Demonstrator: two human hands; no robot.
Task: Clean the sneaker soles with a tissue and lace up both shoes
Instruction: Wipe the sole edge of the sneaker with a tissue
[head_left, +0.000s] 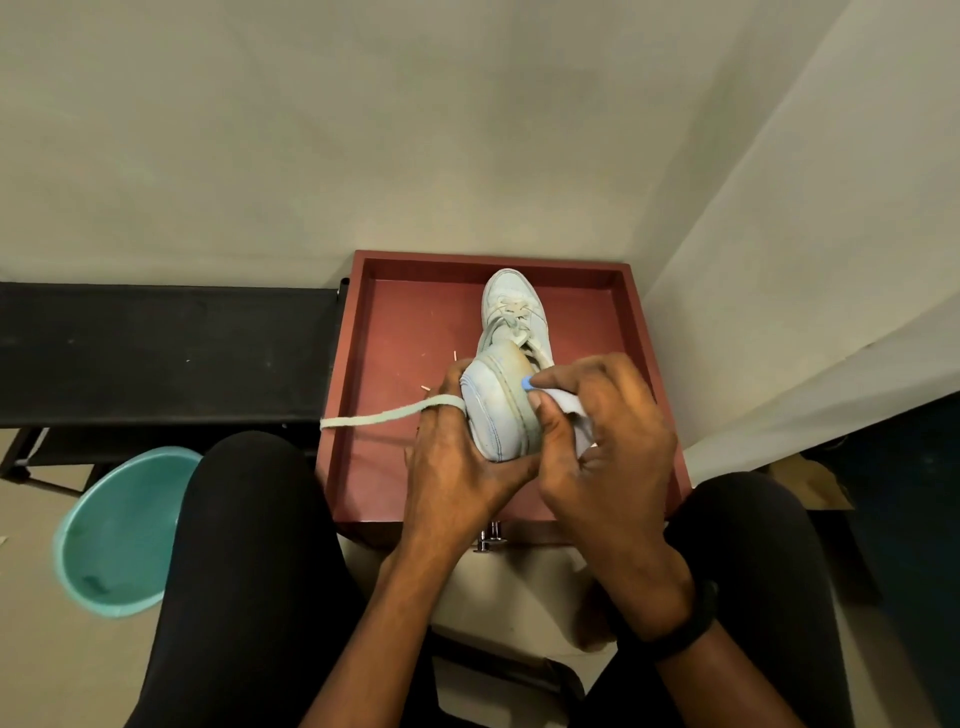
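Observation:
My left hand (457, 462) grips a white sneaker (493, 410) from below, turned on its side with the dirty sole edge facing right. A loose white lace (384, 415) runs over my left fingers and trails off to the left. My right hand (602, 447) holds a bunched white tissue (571, 410) against the sole edge, thumb and forefinger pressing it there. A second white sneaker (511, 306) sits upright on the tray behind, toe pointing away, partly laced. Its heel is hidden by the held shoe.
Both shoes are over a dark red tray (395, 322) with raised rims, against a wall corner. A black bench (156, 353) lies to the left, and a teal basin (119, 535) stands on the floor by my left knee. Small splinters lie on the tray.

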